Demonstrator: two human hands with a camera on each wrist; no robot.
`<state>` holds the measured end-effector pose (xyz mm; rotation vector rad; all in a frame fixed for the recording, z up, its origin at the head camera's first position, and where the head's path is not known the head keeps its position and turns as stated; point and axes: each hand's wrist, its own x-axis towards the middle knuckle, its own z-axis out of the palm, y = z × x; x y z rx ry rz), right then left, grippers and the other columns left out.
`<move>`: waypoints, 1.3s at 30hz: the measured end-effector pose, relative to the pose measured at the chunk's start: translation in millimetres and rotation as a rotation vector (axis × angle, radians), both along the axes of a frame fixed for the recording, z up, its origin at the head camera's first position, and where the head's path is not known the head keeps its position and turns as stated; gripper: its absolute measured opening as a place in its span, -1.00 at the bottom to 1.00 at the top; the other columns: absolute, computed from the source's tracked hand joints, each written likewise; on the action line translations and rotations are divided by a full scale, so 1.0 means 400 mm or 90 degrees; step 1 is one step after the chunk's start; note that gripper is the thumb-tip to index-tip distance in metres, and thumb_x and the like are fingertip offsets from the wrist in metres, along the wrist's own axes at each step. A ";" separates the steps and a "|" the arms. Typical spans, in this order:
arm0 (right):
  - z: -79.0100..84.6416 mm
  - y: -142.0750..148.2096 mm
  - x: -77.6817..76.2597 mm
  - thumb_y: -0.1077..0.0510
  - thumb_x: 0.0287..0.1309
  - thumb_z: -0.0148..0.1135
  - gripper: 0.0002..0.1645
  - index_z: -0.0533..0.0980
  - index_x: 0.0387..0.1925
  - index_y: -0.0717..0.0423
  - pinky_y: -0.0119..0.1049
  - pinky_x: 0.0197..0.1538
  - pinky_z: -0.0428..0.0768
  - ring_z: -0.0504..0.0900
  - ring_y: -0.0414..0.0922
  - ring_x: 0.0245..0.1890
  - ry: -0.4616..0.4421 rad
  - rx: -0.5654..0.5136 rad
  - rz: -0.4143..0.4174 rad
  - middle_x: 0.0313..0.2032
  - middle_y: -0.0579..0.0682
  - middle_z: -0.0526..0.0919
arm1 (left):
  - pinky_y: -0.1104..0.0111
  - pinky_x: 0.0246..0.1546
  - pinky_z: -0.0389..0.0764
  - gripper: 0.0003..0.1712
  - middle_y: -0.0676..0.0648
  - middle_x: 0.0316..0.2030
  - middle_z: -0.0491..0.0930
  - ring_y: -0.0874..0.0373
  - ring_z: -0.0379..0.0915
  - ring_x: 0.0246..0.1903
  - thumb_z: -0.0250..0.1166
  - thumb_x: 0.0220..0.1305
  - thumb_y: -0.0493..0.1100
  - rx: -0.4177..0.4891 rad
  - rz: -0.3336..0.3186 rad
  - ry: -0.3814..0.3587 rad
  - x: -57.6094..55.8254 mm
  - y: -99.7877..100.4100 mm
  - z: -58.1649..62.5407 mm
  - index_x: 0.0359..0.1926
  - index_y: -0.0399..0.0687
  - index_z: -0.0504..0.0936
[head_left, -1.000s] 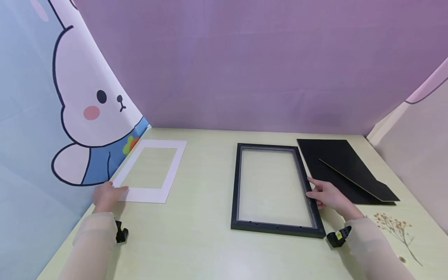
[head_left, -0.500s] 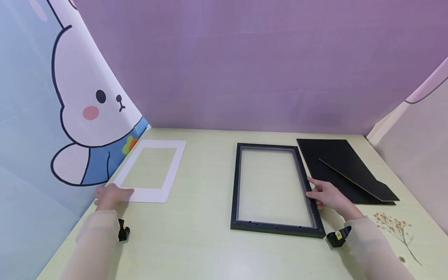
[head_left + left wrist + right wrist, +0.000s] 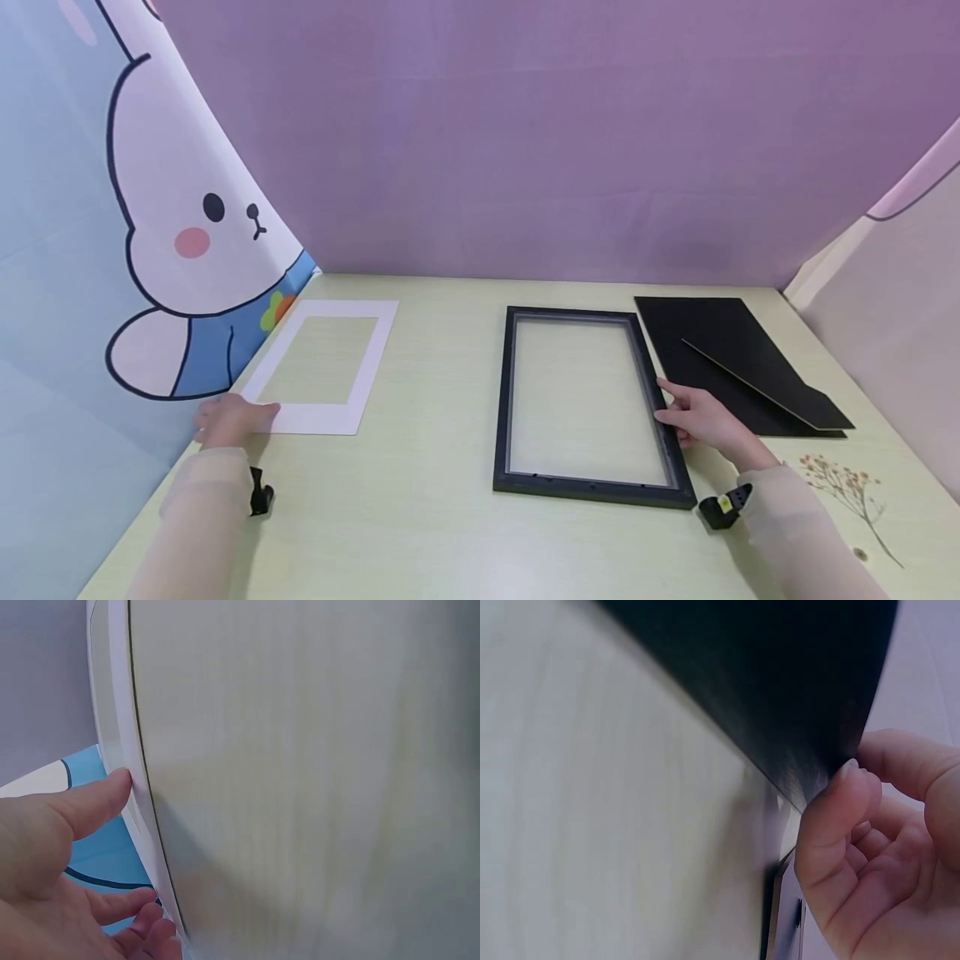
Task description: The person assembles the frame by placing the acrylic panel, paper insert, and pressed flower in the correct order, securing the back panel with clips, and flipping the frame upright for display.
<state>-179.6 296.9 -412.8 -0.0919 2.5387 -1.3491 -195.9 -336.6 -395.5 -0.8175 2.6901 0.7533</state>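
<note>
At the left of the table lies a white picture mat (image 3: 315,417) with a rectangular cutout. My left hand (image 3: 229,419) is at its near left corner. In the left wrist view my thumb (image 3: 101,804) is straight, its tip at the mat's edge, and the other fingers bend loosely by the corner. A black picture frame (image 3: 592,492) lies flat, right of the middle. My right hand (image 3: 705,423) holds its right side between thumb and index finger, the other fingers folded under. In the right wrist view the thumb (image 3: 844,799) presses the frame's dark edge (image 3: 802,761).
A black backing board (image 3: 682,321) with a slanting stand leg (image 3: 772,387) lies behind my right hand. Nearer, on the right, are a dried flower sprig (image 3: 847,492) and a small brown bit (image 3: 861,554). Printed and purple cloth walls (image 3: 555,167) edge the pale table (image 3: 427,508).
My left hand shifts slightly right along the mat's near edge, then back a little left. The mat, the frame and my right hand stay in place.
</note>
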 end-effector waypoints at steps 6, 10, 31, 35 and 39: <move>0.001 0.001 -0.001 0.25 0.20 0.12 -0.18 -0.06 0.36 0.37 -0.29 -0.58 0.47 0.31 -0.14 -0.62 -0.002 0.004 -0.001 -0.50 0.02 0.31 | -0.23 -0.03 0.14 0.00 -0.61 -0.09 -0.09 -0.48 -0.17 -0.01 0.20 0.12 0.14 -0.002 0.006 -0.014 -0.002 -0.004 0.001 0.07 -0.75 0.01; 0.000 0.001 -0.002 0.24 0.20 0.13 -0.18 -0.06 0.36 0.36 -0.29 -0.58 0.48 0.32 -0.14 -0.62 -0.001 0.002 -0.001 -0.50 0.02 0.31 | -0.27 0.03 0.04 0.06 -0.65 -0.07 -0.10 -0.48 -0.21 0.01 0.22 0.11 0.15 -0.008 0.001 -0.019 -0.002 -0.006 0.003 0.09 -0.78 -0.04; 0.004 -0.003 -0.001 0.24 0.20 0.12 -0.18 -0.06 0.36 0.36 -0.29 -0.56 0.50 0.32 -0.14 -0.63 -0.005 0.007 -0.004 -0.50 0.01 0.32 | -0.17 -0.04 0.20 0.04 -0.60 -0.16 0.00 -0.42 -0.04 -0.09 0.24 0.08 0.17 -0.032 -0.032 -0.011 0.000 -0.027 0.006 0.02 -0.78 0.03; 0.004 -0.004 0.001 0.25 0.20 0.12 -0.18 -0.06 0.35 0.38 -0.29 -0.57 0.49 0.32 -0.15 -0.64 -0.006 0.001 0.002 -0.51 0.00 0.32 | -0.13 -0.03 0.28 0.12 -0.63 -0.12 0.08 -0.39 0.08 -0.10 0.25 0.05 0.24 -0.021 -0.068 -0.007 -0.003 -0.051 0.006 0.05 -0.78 0.03; 0.004 -0.002 0.001 0.25 0.20 0.12 -0.18 -0.06 0.35 0.39 -0.30 -0.58 0.48 0.32 -0.15 -0.63 -0.004 0.001 0.002 -0.51 0.00 0.32 | -0.09 0.06 0.25 0.14 -0.63 0.00 0.10 -0.39 0.13 -0.02 0.19 0.11 0.25 0.035 -0.105 -0.017 -0.008 -0.077 0.005 0.12 -0.80 -0.04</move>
